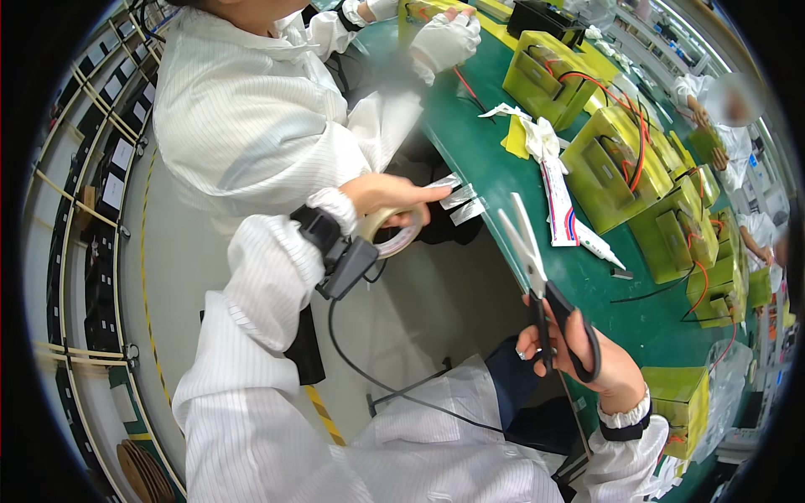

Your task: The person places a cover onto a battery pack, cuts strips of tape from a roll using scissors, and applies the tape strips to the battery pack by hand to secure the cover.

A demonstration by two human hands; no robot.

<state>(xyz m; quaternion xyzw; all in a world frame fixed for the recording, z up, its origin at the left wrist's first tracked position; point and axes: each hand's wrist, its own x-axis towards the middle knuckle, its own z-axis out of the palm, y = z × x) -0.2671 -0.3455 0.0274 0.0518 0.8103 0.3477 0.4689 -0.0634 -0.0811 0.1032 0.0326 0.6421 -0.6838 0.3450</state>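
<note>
Head view shows our left hand [381, 194] gripping a pale, translucent ring-shaped roll of tape [407, 238], its fingers curled around the ring over the grey floor [436, 293]. The extended end of that hand reaches close to several short, shiny strips of tape [459, 199] along the edge of the green-topped workbench [620, 327]; we cannot tell whether it touches them.

Our right hand [610, 362] is closed around a pair of scissors with black looped handles and silver metal blades [537, 281]. The blades stand slightly parted and point away from us, near the bench edge.

Beyond the scissors, on the bench, we see a white tube with red and blue stripes [560, 201], with crumpled white tissue [543, 138] at its upper end. Just right of the tube stand yellow-green box-shaped blocks [599, 184] with red and black wires. Another such block sits beside our right wrist. To our upper left, a co-worker in a white striped coat [243, 126] has a white-gloved hand [444, 46] over the bench.
</note>
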